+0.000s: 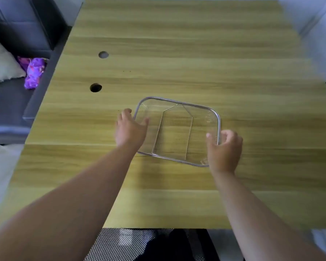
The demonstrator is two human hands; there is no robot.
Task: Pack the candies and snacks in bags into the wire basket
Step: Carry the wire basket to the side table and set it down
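Observation:
A square wire mesh basket [184, 104] with a metal rim sits on the wooden table, nothing inside it. My left hand [129, 129] rests at the basket's left rim, fingers spread, the thumb over the rim. My right hand [224, 149] curls around the right rim near the front corner, thumb inside and fingers outside. A purple bag [35, 72] lies on the dark sofa to the left of the table. No other candy or snack bags are in view.
The wooden table [177, 53] has two round cable holes [95, 87] at its left side. A dark sofa [11, 98] with a white cushion [2, 61] stands left of the table. A mesh chair seat [120, 243] shows below the table's near edge.

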